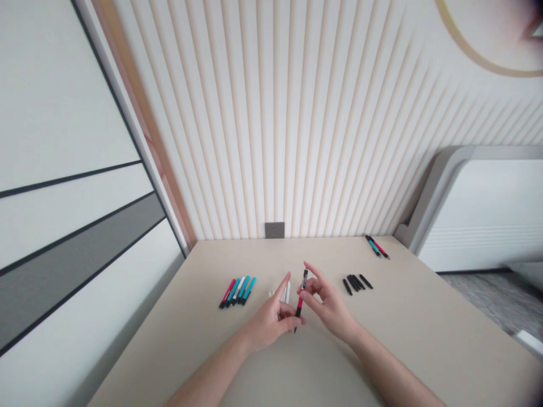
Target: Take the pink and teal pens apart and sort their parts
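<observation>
A red and black pen [300, 299] is held upright with a slight tilt, above the table's middle. My left hand [274, 317] pinches its lower black part between thumb and fingers, with the index finger stretched up. My right hand [324, 299] grips the red barrel near the upper end, index finger raised beside the black top. Behind my left hand lie thin white sticks [288, 292], partly hidden. To the left is a row of pen barrels [238, 291] in red, teal and white with black ends. Several short black pen parts [357, 282] lie to the right.
Two pens [377, 247], one teal and one red, lie at the back right corner of the beige table [190, 350]. A ribbed wall with a dark socket [275, 230] stands behind. A white panel is on the left, a grey and white headboard [479, 209] on the right.
</observation>
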`<state>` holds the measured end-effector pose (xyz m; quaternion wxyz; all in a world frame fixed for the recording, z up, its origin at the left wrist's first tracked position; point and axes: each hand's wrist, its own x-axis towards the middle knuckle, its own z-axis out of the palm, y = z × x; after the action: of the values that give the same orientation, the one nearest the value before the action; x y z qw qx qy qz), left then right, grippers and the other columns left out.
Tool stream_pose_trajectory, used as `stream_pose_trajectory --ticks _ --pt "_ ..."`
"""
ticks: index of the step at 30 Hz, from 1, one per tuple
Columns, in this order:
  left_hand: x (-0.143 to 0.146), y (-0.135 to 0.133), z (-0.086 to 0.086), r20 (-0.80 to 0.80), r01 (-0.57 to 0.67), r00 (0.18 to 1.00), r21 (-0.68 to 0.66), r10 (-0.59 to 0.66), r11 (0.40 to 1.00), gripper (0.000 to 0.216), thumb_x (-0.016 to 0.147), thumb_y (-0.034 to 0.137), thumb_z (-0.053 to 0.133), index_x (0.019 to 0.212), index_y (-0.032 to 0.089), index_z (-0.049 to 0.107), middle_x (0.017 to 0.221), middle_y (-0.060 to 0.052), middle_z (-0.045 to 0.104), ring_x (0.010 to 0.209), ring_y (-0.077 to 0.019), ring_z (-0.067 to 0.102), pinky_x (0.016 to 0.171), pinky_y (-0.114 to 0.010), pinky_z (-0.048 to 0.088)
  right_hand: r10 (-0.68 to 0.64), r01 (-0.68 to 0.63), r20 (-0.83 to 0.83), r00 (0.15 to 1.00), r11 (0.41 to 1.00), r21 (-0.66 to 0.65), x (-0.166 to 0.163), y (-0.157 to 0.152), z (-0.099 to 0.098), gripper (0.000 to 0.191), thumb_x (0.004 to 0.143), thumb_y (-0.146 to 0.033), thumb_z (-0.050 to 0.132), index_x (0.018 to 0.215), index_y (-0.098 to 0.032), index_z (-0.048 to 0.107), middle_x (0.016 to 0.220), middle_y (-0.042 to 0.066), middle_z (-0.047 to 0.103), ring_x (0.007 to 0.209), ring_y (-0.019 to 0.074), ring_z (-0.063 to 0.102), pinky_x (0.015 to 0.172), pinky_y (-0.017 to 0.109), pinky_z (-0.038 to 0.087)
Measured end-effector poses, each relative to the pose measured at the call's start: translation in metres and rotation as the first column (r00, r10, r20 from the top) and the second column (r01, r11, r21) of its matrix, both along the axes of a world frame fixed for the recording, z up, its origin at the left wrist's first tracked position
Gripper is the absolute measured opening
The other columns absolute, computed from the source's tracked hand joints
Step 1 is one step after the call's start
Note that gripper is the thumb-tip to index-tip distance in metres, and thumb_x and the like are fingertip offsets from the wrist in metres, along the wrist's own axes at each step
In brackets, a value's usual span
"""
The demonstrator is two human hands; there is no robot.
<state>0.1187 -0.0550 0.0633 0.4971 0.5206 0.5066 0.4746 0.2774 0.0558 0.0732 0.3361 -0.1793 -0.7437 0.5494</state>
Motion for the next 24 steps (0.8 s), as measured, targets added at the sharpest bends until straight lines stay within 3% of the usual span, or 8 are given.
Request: stream_pose_trajectory --ticks 4,11,17,22,24 --pt "0.001 0.0 0.001 -0.028 -0.008 1.0 -0.008 0.007 1.0 0.101 0.084 0.024 0.066 0.152 0.023 -0.009 0.077 0.001 0.069 0.062 -0.0117 0.056 0.062 -0.024 0.039 -0.018 0.018 -0.03 0.999 1.0 -0.013 -0.001 0.001 -0.002 0.06 0.091 -0.037 0.057 0.144 -0.025 0.031 0.08 -0.001 0.056 0.079 0.0161 0.056 0.081 0.034 0.047" --pt "0.003 0.001 -0.003 -0.01 -0.019 1.0 0.008 0.019 1.0 0.103 0.084 0.026 0.067 0.151 0.024 -0.011 0.069 0.004 0.064 0.061 -0.0121 0.057 0.06 -0.023 0.039 0.119 -0.115 0.03 0.992 0.987 -0.115 -0.002 -0.008 0.003 0.076 0.088 -0.034 0.062 0.149 -0.027 0.018 0.077 -0.003 0.058 0.073 0.0155 0.058 0.071 0.031 0.05" --pt "0.005 0.001 -0.006 0.025 -0.015 1.0 0.034 0.014 0.999 0.107 0.083 0.032 0.07 0.151 0.021 -0.011 0.064 0.006 0.059 0.066 -0.0144 0.06 0.065 -0.025 0.041 0.106 -0.102 0.029 0.994 0.989 -0.109 -0.002 -0.009 0.003 0.066 0.087 -0.032 0.061 0.144 -0.027 0.028 0.073 -0.004 0.057 0.069 0.0148 0.058 0.068 0.029 0.049" --pt "0.004 0.001 -0.005 0.006 -0.01 1.0 0.012 0.01 1.0 0.106 0.083 0.029 0.069 0.151 0.022 -0.013 0.066 0.005 0.061 0.069 -0.0156 0.061 0.066 -0.026 0.041 0.104 -0.101 0.014 0.994 0.985 -0.139 -0.002 -0.008 0.003 0.076 0.086 -0.03 0.062 0.149 -0.028 0.018 0.072 -0.005 0.056 0.068 0.014 0.056 0.068 0.029 0.048" --pt "0.004 0.0 -0.005 -0.003 -0.013 1.0 0.007 0.013 1.0 0.106 0.083 0.027 0.068 0.151 0.022 -0.014 0.067 0.005 0.061 0.069 -0.0159 0.06 0.066 -0.027 0.041 0.114 -0.11 0.017 0.993 0.983 -0.144 -0.002 -0.008 0.003 0.074 0.086 -0.03 0.062 0.148 -0.028 0.021 0.072 -0.006 0.055 0.067 0.0139 0.056 0.068 0.029 0.048"
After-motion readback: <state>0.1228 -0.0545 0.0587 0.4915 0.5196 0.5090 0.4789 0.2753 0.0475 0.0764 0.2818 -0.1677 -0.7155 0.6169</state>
